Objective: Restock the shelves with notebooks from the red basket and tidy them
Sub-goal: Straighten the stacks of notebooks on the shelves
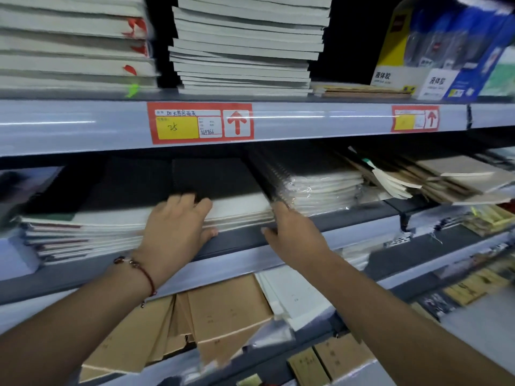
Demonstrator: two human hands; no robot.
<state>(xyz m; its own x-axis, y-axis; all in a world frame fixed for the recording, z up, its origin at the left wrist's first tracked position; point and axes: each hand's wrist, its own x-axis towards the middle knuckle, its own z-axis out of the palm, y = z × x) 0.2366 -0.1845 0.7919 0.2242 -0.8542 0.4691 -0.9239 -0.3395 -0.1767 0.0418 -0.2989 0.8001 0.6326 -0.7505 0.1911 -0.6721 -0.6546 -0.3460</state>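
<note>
A stack of black-covered notebooks [237, 210] with white page edges lies on the middle shelf [239, 240]. My left hand [178, 227] grips its front edge, fingers on the top cover and thumb under the pile. My right hand [292, 232] is at the stack's right front corner, its fingertips hidden between this pile and the wrapped spiral notebooks [315, 188] beside it. The red basket is out of view.
The upper shelf holds tall white notebook piles [245, 45] and glue boxes [446, 51] behind a price rail [200, 123]. More notebooks [69, 235] lie left of the stack, loose brown ones [446, 176] to the right. Kraft notebooks [223, 313] fill the lower shelf.
</note>
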